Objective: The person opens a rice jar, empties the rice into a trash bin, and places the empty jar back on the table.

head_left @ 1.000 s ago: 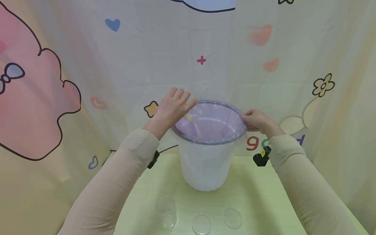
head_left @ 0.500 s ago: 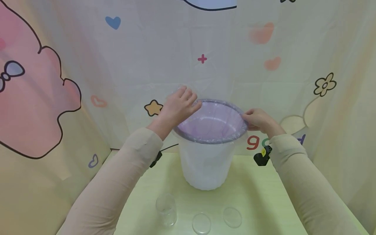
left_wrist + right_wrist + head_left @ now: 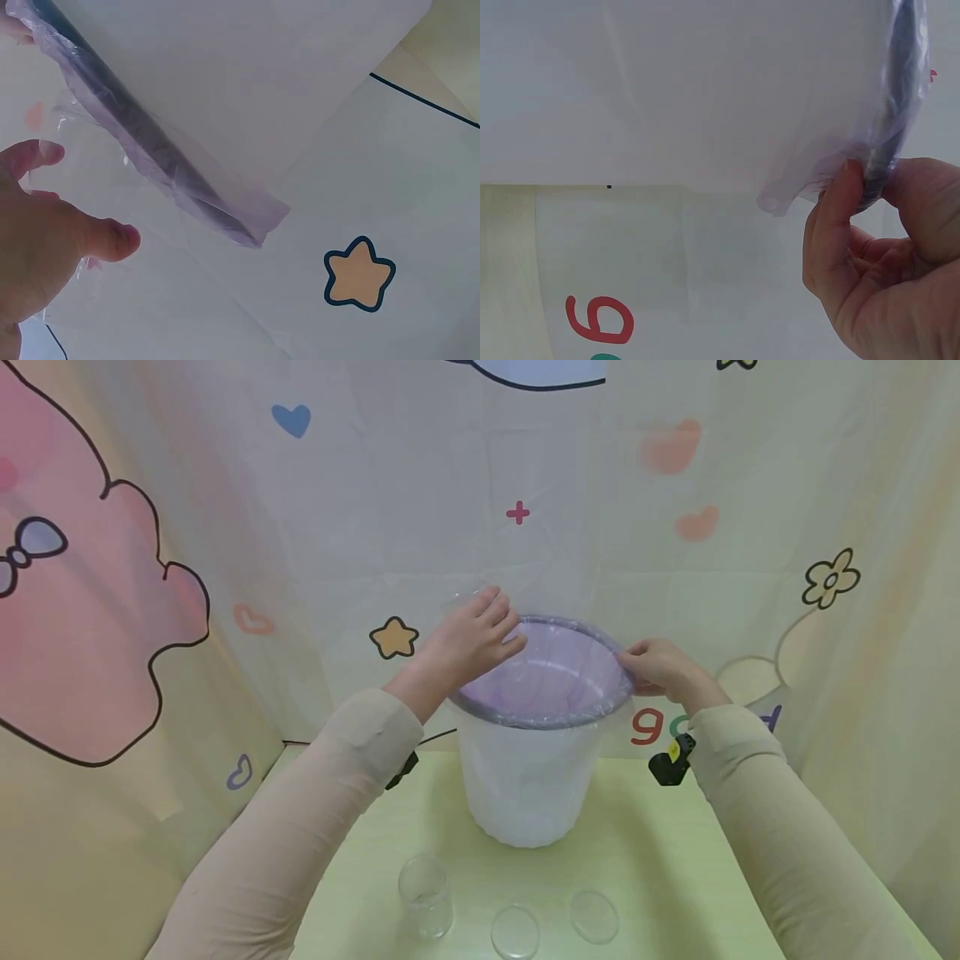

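Note:
A white trash bin (image 3: 528,785) with a grey rim stands on the table, lined with a thin purple trash bag (image 3: 555,664) folded over the rim. My left hand (image 3: 476,639) is above the bin's left rim and holds a clear plastic cup (image 3: 90,142), mostly hidden by the hand in the head view. In the left wrist view its thumb and fingers curl at the cup, beside the bag's edge. My right hand (image 3: 660,668) pinches the bin's rim and the bag over it at the right side; the right wrist view shows thumb and fingers on either side.
Near the table's (image 3: 637,843) front stands another clear plastic cup (image 3: 426,897). Two clear round lids, a left lid (image 3: 515,932) and a right lid (image 3: 594,917), lie beside it. A printed curtain (image 3: 420,510) hangs close behind the bin.
My left hand has moved right over the bin's opening, its fingers tipping rightward. A pale tan streak seen inside the bin a second ago has gone from view. The right hand stays at the rim.

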### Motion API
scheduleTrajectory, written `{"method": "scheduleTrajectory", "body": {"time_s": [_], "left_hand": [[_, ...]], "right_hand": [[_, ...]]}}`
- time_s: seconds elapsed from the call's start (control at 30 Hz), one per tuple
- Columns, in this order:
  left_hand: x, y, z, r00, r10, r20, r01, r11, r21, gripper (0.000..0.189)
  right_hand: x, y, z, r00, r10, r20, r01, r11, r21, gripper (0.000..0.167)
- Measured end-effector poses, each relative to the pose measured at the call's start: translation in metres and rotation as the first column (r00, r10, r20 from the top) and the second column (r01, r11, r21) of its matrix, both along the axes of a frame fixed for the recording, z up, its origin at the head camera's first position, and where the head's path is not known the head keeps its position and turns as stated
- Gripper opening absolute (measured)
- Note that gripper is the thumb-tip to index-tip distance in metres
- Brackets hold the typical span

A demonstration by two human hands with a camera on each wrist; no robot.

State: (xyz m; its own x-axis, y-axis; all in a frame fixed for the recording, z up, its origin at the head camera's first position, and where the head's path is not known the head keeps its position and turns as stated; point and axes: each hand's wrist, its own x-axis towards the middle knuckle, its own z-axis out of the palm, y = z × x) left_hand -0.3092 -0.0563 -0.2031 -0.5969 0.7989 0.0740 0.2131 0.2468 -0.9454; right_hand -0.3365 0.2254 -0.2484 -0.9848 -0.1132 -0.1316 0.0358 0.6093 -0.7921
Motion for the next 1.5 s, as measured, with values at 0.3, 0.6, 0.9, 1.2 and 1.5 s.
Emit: {"method": "scheduleTrajectory", "body": {"time_s": [0.3,0.6,0.9,1.2,1.5], "left_hand": [[0.0,0.001,-0.003,1.0,-0.002,-0.004,0.002,0.999,-0.037,0.075],[-0.001,0.0,-0.006,1.0,0.026,-0.001,-0.025,0.998,-0.058,0.086],[0.003,-0.003,0.006,0.999,0.021,-0.043,-0.02,1.0,0.022,0.078],[0.001,-0.005,0.009,0.995,0.038,-0.089,-0.028,0.993,0.112,0.068],[-0.003,0.0,-0.013,0.999,0.034,-0.022,-0.035,0.999,-0.017,0.075]], "right_hand": [[0.003,-0.002,0.002,1.0,-0.005,0.001,0.005,1.0,-0.004,0.047],[0.002,-0.001,-0.001,1.0,-0.007,-0.005,0.007,1.0,0.008,0.046],[0.001,0.0,-0.002,1.0,-0.008,-0.007,0.008,1.0,0.025,0.046],[0.001,0.0,0.0,1.0,0.004,-0.011,-0.004,1.0,0.013,0.048],[0.002,0.001,0.0,1.0,0.003,-0.011,-0.003,1.0,0.014,0.047]]}}
